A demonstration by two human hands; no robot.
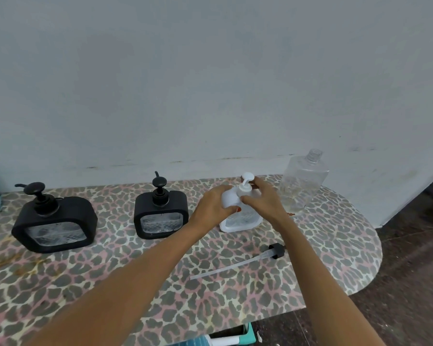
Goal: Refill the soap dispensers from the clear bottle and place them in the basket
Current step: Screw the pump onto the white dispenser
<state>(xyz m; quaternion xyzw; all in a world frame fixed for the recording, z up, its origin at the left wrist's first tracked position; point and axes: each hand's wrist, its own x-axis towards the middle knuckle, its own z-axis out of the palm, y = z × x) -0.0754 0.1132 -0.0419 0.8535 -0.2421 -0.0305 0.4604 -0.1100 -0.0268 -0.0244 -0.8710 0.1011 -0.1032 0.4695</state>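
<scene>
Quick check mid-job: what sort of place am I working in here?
Likely a makeshift refilling spot in a home, not certain: leopard-print table against a scuffed bare wall, dark stone-like floor, left hand and right hand gripping the white dispenser.

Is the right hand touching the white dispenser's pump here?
Touching. The head view shows the right hand with its fingers pinching the collar of the white pump atop the white dispenser, with no gap between them.
</scene>
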